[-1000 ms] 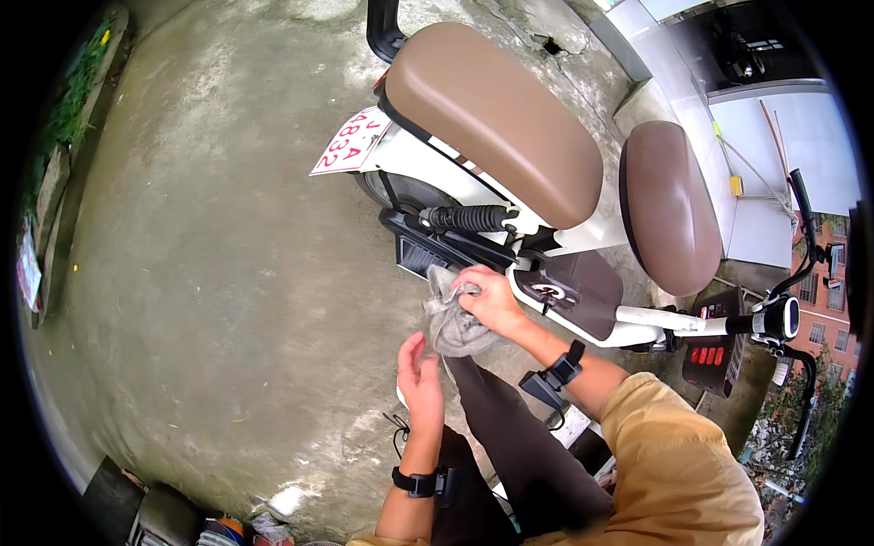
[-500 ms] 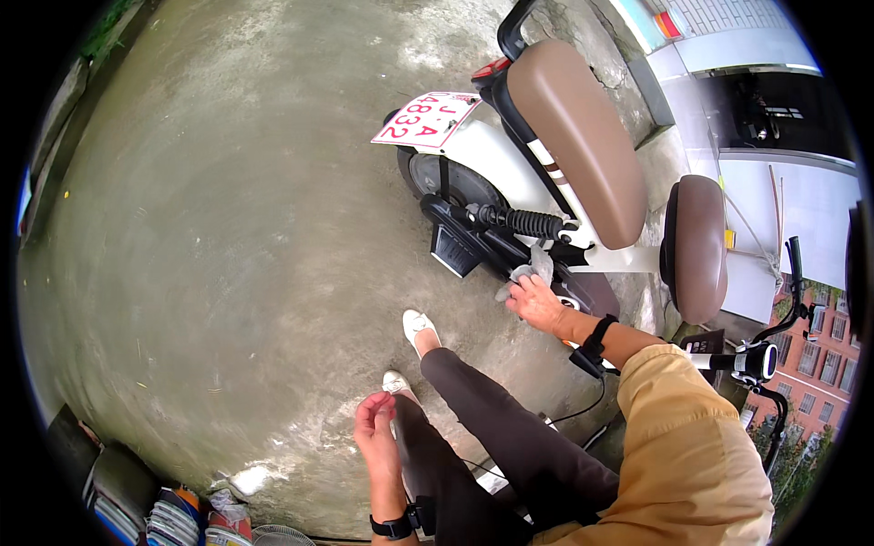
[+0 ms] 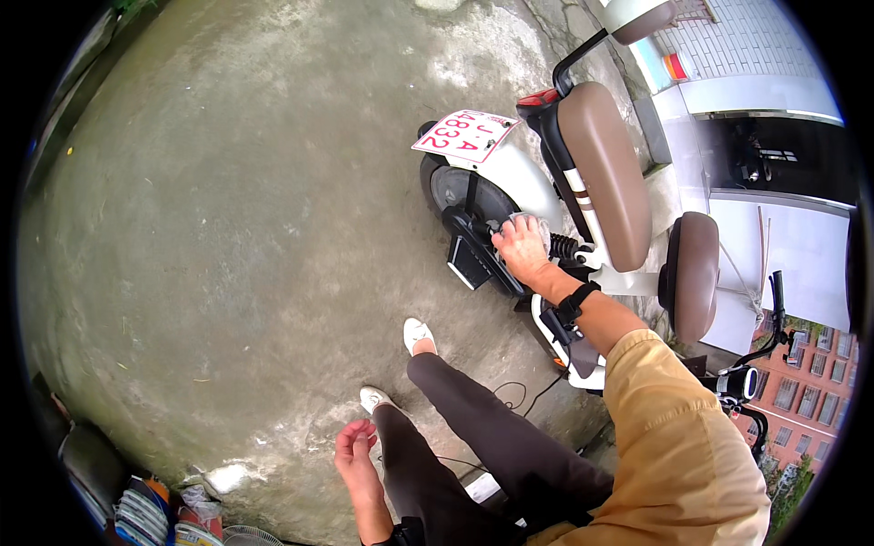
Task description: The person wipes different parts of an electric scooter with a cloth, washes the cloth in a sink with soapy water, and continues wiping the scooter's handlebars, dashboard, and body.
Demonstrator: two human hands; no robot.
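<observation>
A pale rag (image 3: 544,235) is bunched under the fingers of my right hand (image 3: 522,252). That hand is closed on it and presses against the rear of a white electric scooter (image 3: 528,177), beside the black coil shock absorber (image 3: 564,247) and the rear wheel (image 3: 462,193). Part of the rag is hidden behind my fingers. My left hand (image 3: 357,455) hangs in the air by my left knee, away from the scooter. Its fingers are loosely curled in toward the thumb, and nothing shows in them.
The scooter has two brown seats (image 3: 603,173), a rear plate (image 3: 466,136) and handlebars (image 3: 774,341) at the right. A thin black cable (image 3: 537,398) lies on the concrete ground (image 3: 228,227) near my feet. Piled items (image 3: 141,510) and a fan (image 3: 250,535) stand at the lower left.
My right hand has moved with the rag up and slightly left along the scooter, from below the shock absorber to beside it. My left hand has shifted slightly left and down. The view has shifted too.
</observation>
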